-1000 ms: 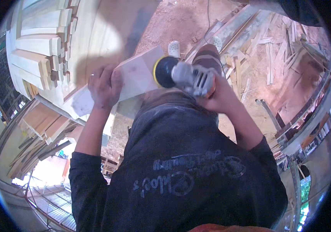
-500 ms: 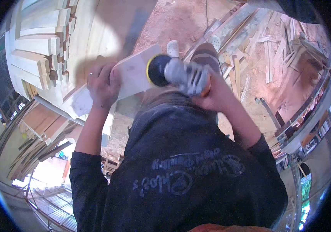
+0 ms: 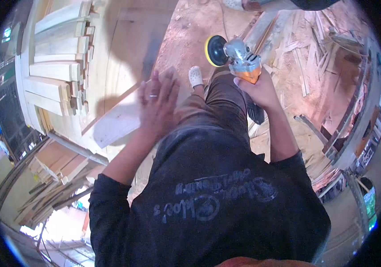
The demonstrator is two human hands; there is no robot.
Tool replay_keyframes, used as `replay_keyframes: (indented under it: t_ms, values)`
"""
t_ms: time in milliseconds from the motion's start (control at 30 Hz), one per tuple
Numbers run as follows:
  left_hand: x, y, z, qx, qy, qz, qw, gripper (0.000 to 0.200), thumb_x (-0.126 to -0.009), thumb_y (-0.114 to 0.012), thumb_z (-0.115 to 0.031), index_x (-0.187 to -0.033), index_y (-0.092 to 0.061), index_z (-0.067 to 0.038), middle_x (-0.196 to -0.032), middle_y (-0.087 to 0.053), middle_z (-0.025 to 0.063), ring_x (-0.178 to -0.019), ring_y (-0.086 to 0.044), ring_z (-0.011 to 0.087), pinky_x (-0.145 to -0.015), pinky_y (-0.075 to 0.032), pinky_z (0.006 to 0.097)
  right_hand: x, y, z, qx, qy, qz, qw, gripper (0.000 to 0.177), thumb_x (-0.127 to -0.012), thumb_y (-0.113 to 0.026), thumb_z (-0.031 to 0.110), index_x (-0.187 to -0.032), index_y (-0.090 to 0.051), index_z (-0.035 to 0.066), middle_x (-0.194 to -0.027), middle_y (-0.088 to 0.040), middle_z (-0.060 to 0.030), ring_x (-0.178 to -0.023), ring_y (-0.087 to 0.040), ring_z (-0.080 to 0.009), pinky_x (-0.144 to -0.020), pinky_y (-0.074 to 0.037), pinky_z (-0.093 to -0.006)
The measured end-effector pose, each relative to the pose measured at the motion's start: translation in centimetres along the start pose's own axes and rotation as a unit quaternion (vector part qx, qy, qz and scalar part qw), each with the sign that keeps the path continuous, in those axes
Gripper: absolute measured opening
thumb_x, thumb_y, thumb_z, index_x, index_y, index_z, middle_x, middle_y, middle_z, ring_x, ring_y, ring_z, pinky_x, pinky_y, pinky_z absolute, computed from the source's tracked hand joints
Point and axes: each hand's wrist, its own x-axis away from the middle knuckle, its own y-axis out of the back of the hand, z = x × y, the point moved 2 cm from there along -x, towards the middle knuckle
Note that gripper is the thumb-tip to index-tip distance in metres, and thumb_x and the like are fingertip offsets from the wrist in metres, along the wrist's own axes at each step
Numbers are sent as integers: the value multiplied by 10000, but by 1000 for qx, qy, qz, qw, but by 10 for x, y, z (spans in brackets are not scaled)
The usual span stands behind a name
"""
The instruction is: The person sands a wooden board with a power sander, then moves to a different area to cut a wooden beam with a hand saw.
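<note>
A pale wooden board [image 3: 118, 121] lies slanted across the edge of the bench at my left. Flat on its near end rests my left hand [image 3: 158, 104], fingers stretched out and a ring on one of them. My right hand [image 3: 258, 89] is wrapped around the orange and grey body of an angle grinder [image 3: 243, 58]. The grinder's round black sanding pad [image 3: 217, 50], edged in yellow, is tilted up in the air, apart from the board.
Stacked wooden pieces [image 3: 59, 71] cover the left of the bench [image 3: 128, 44]. Wood strips and offcuts [image 3: 301, 58] litter the dusty floor at right. My shoe [image 3: 195, 76] shows below. Another person's foot [image 3: 234, 3] is at the top. More boards [image 3: 59, 160] lie at lower left.
The grinder has lifted off the board and swung up and right in my right hand. My left hand has gone from gripping the board's edge to lying flat, further right.
</note>
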Motion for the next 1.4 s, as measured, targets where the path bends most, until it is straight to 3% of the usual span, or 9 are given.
replay_keyframes:
  t_ms: [200,400,500,700,933,1100,1133,1200,1400]
  values:
    - [-17,-21,4,-75,-39,88,993,598,-862,-663,-150,-1448,-586,-60,-1636,-483,151,-1598,-332,332,-1265,-132,707,21,18,34,-50,3,-93,994,404,-883,-818,165,-1227,-687,-1,-1017,-745,-46,-894,-695,-131,-827,-554,-312]
    - [-52,52,77,298,36,120,946,478,-776,-778,-171,-1251,-738,-132,-1271,-736,174,-1202,-706,332,-1037,-544,494,7,25,73,-127,-7,-115,985,379,-914,-791,181,-1222,-665,1,-913,-708,-28,-779,-677,-122,-710,-544,-281]
    - [-60,71,89,259,116,41,958,453,-799,-823,-140,-1242,-735,-101,-1119,-793,139,-1045,-776,285,-879,-603,374,9,19,107,-125,-8,-123,984,385,-927,-786,222,-1203,-654,-12,-876,-691,-29,-739,-670,-130,-683,-548,-290]
    - [-51,67,95,318,101,30,942,408,-768,-836,-186,-1160,-746,-113,-1065,-767,168,-997,-745,358,-894,-588,449,-1,4,130,-231,-8,-103,968,373,-897,-824,209,-1161,-655,5,-881,-691,-69,-731,-691,-177,-646,-576,-343]
    - [-22,70,55,239,15,-289,927,386,-832,-839,-157,-1177,-717,-34,-1023,-744,137,-973,-739,279,-888,-574,394,-6,-3,131,-267,-22,-96,959,361,-907,-802,207,-1144,-638,-11,-855,-682,-87,-681,-686,-199,-627,-583,-364]
    - [-36,32,-65,612,70,83,784,543,-979,-766,-387,-1268,-635,53,-1068,-728,215,-1005,-728,287,-867,-563,416,-15,-18,132,-323,-29,-90,942,349,-924,-772,206,-1146,-628,-21,-832,-680,-105,-667,-688,-217,-612,-585,-371]
    - [-43,14,-71,507,14,122,853,505,-1058,-679,-410,-1288,-595,31,-1112,-688,152,-1026,-707,213,-906,-562,367,-15,-21,133,-336,-27,-84,938,348,-928,-766,208,-1146,-625,-23,-827,-679,-108,-666,-688,-219,-609,-585,-373]
    - [-46,41,-73,716,109,215,655,516,-1055,-687,-435,-1250,-581,31,-1076,-691,133,-931,-700,182,-856,-570,338,-11,-27,136,-334,-26,-98,937,301,-946,-742,197,-1128,-627,-13,-815,-676,-111,-660,-683,-212,-596,-583,-372]
    - [-46,50,-67,766,97,211,600,444,-1025,-744,-375,-1207,-592,0,-906,-701,58,-798,-681,134,-740,-540,289,-6,-30,140,-346,-1,-128,930,211,-989,-706,168,-1112,-636,12,-803,-672,-94,-647,-673,-187,-560,-560,-336]
